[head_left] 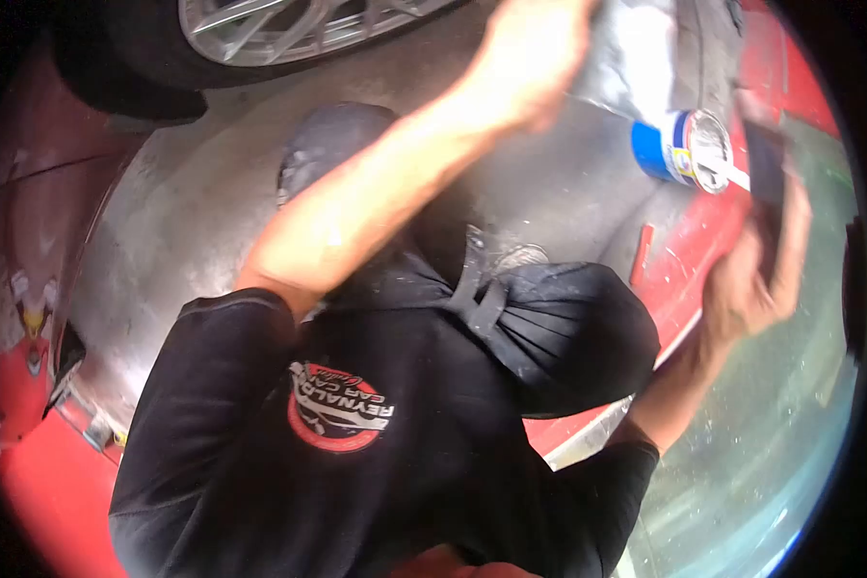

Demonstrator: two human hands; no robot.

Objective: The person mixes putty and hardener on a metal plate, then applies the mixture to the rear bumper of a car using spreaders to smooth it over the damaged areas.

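My left hand (539, 58), smeared by motion, is at the top of the view beside a shiny, pale silvery sheet or bag (631, 58). Its fingers cannot be made out, nor whether it holds the sheet. On the right, my right hand (756, 284) is raised with thumb and fingers around a dark, flat block-like piece (766, 164), which is blurred. Close to that piece, a blue and white can (660, 152) lies tilted, its open mouth facing right. A white stick or spatula (727, 171) pokes out of the can.
A car wheel (299, 24) with silver spokes is at the top left. Red car panels (58, 482) are on the left; a red painted edge and greenish glass (742, 424) lie to the right. A thin red strip (643, 254) rests near the can. My bent knees (588, 337) fill the middle.
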